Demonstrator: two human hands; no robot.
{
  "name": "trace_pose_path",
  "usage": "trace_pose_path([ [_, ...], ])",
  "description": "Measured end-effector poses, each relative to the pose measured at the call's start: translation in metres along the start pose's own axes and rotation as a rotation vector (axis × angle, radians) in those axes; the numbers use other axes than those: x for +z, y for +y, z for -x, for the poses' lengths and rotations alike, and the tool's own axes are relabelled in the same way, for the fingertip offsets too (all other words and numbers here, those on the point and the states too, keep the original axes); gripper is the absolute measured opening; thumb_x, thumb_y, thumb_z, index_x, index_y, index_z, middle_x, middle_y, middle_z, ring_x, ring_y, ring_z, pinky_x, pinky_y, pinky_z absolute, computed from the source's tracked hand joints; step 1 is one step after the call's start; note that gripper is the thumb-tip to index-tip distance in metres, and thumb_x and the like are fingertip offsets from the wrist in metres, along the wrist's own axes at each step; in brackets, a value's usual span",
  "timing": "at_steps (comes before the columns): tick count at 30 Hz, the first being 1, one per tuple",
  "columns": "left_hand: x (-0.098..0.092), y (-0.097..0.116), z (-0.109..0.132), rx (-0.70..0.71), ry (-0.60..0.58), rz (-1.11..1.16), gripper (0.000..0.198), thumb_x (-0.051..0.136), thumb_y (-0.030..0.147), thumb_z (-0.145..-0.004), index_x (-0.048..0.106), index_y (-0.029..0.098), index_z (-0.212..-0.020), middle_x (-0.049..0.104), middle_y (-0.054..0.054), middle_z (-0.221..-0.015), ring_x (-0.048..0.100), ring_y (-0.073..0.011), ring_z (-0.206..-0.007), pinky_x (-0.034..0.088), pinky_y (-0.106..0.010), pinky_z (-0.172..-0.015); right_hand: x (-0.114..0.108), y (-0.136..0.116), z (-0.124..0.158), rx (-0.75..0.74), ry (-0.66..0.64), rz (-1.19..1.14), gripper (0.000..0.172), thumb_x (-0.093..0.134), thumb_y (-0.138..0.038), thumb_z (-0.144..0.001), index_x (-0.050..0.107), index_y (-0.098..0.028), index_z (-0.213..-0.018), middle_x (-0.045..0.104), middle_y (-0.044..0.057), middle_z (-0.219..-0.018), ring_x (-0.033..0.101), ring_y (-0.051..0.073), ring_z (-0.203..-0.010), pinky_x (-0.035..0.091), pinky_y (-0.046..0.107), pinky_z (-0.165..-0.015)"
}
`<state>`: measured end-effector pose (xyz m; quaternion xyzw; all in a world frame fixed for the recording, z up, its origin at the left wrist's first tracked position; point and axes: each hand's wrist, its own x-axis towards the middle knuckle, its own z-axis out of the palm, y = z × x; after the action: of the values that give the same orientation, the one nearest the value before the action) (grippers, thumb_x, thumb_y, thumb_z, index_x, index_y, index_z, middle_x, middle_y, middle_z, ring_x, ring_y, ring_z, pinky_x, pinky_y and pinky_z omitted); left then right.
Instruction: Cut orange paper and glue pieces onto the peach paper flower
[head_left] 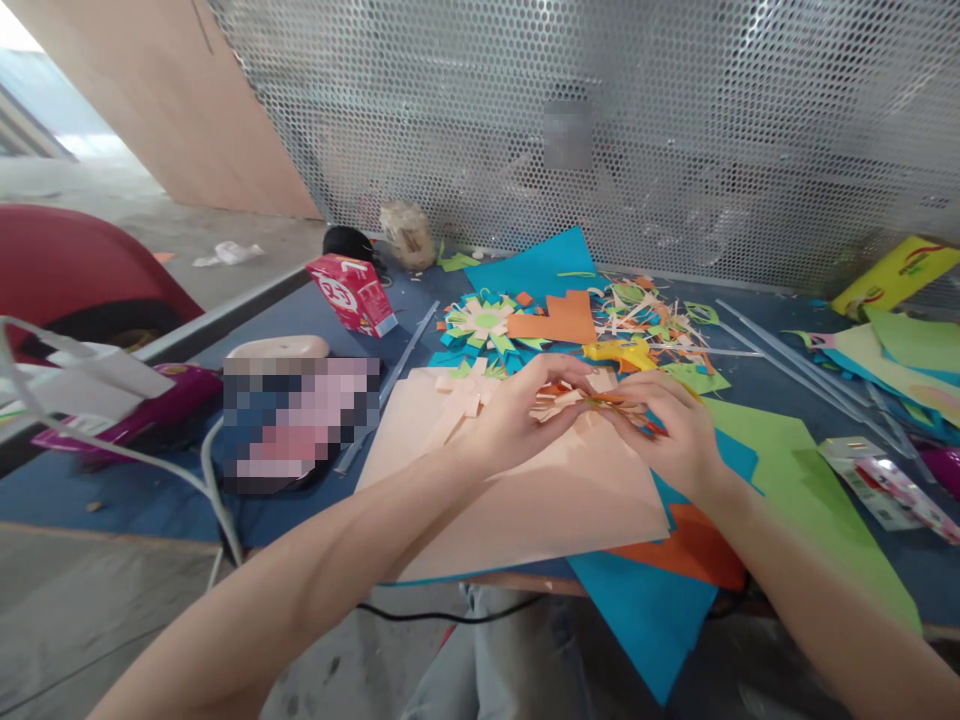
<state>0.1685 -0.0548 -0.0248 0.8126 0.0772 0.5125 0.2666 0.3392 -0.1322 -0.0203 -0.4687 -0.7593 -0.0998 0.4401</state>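
My left hand (517, 415) and my right hand (667, 430) meet over the middle of the table, both pinched on a small fringed paper flower (577, 398) of peach and orange strips. They hover just above a large peach paper sheet (525, 500). Beyond them lies a finished paper flower (484, 322) in teal, green and cream, next to an orange stepped cut-out (559, 318). A heap of paper scraps (645, 315) is spread behind my right hand.
Blue (637, 610), green (810, 480) and orange (697, 550) sheets overlap under the peach one. A red carton (352, 292) and a blurred object stand at the left, a purple tool (112, 410) with white cable further left. A perforated metal screen (600, 130) backs the table.
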Motion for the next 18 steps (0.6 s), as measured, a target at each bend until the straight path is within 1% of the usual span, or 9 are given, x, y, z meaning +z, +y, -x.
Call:
trace_pose_path([
  [3,0.0001,0.0013,0.0002,-0.058,-0.013,0.079,0.024,0.056,0.012,-0.077,0.046,0.018,-0.098,0.063,-0.006,-0.091,0.062,-0.0126,-0.088,0.050,-0.025,-0.075,-0.0003,0.0000,-0.0003,-0.008,0.010,-0.015,0.011,0.060,-0.016,-0.076,0.057,-0.022,-0.085,0.062,0.004,-0.083,0.059,0.015,-0.080,0.049,0.030,-0.071],
  [5,0.0004,0.0021,0.0003,-0.102,-0.025,0.128,0.026,0.055,0.012,-0.079,0.044,0.018,-0.101,0.063,-0.007,-0.094,0.061,-0.0129,-0.090,0.050,-0.025,-0.075,-0.0009,-0.0006,-0.0010,-0.007,0.008,-0.022,0.011,0.058,-0.012,-0.076,0.056,-0.022,-0.081,0.061,0.004,-0.083,0.059,0.015,-0.079,0.048,0.029,-0.069],
  [9,0.0019,0.0014,-0.0004,-0.153,0.000,0.152,0.030,0.058,0.015,-0.077,0.043,0.017,-0.103,0.062,-0.008,-0.097,0.061,-0.0125,-0.088,0.051,-0.025,-0.072,-0.0013,-0.0021,-0.0029,0.039,0.024,-0.045,0.010,0.059,-0.012,-0.075,0.055,-0.021,-0.076,0.061,0.003,-0.080,0.059,0.014,-0.075,0.047,0.029,-0.068],
  [15,0.0033,-0.0003,-0.0026,-0.174,-0.002,0.124,0.030,0.060,0.013,-0.076,0.045,0.017,-0.101,0.062,-0.005,-0.087,0.062,-0.0115,-0.084,0.051,-0.022,-0.069,0.0002,-0.0023,-0.0036,0.137,0.043,-0.086,0.007,0.060,-0.014,-0.073,0.057,-0.020,-0.071,0.060,0.002,-0.074,0.058,0.015,-0.074,0.045,0.028,-0.064],
  [18,0.0029,0.0002,-0.0030,-0.200,-0.016,0.110,0.029,0.060,0.012,-0.075,0.045,0.017,-0.100,0.062,-0.004,-0.086,0.062,-0.0113,-0.084,0.050,-0.021,-0.067,0.0012,-0.0026,-0.0033,0.193,0.053,-0.105,0.010,0.061,-0.016,-0.073,0.056,-0.020,-0.066,0.059,0.001,-0.069,0.057,0.015,-0.071,0.044,0.027,-0.061],
])
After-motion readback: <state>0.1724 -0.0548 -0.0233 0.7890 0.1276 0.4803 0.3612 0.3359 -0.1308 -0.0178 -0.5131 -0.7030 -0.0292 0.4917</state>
